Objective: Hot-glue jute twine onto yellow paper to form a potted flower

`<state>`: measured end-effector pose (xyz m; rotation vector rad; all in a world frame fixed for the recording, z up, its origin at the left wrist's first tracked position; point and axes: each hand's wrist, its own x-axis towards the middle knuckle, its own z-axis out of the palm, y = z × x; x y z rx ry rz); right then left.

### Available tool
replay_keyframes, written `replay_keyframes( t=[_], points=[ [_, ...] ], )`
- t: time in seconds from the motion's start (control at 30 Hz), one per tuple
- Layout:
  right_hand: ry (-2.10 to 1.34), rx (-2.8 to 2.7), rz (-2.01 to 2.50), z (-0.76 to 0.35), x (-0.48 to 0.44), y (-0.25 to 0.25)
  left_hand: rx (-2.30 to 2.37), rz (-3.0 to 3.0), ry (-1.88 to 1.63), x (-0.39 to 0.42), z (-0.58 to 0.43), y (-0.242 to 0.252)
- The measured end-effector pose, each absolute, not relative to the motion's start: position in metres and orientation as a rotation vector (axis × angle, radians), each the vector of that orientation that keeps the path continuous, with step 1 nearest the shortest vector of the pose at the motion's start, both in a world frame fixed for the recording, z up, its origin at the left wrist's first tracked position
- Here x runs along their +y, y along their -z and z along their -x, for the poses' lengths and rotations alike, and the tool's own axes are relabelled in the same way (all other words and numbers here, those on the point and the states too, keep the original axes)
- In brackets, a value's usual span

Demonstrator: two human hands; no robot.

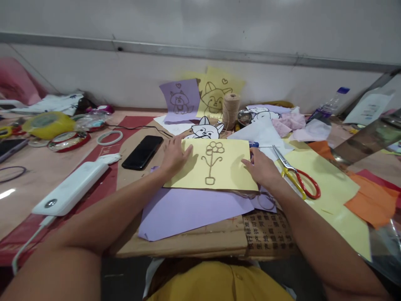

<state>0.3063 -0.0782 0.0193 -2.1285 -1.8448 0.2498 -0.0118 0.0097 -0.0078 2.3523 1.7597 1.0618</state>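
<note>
A yellow sheet of paper [191,175] lies in front of me, slightly raised at its far edge. It bears a potted flower [211,161] made of a brown twine-like line. At the left edge my left hand [175,156] grips the sheet, thumb on its face. My right hand [261,167] holds the right edge the same way, its fingers partly hidden behind the paper. Beneath is a purple sheet [188,213] on a cardboard piece [219,242]. Loose twine [266,202] shows by the sheet's lower right corner.
Left are a black phone [142,152] and a white power bank [70,188] with a cable. Scissors [296,175] lie right on more yellow paper [338,200]. Behind stand a twine spool [231,110], a purple fox picture [180,100], a yellow fox picture [216,94] and a bottle [327,106].
</note>
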Motion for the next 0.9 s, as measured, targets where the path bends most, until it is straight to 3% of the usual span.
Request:
replay_keyframes(
  t=[0.47,0.7,0.9],
  points=[
    [-0.597,-1.518,1.843,-0.3,-0.073,-0.004,1.798,-2.142,-0.918,0.014,0.011,0.013],
    [-0.466,-1.549,1.728,-0.303,-0.073,-0.008,1.696,-2.098,-1.096,0.018,0.011,0.017],
    [-0.57,-1.401,1.574,-0.302,-0.071,-0.009,1.496,-1.743,-1.399,0.034,0.018,0.011]
  ],
)
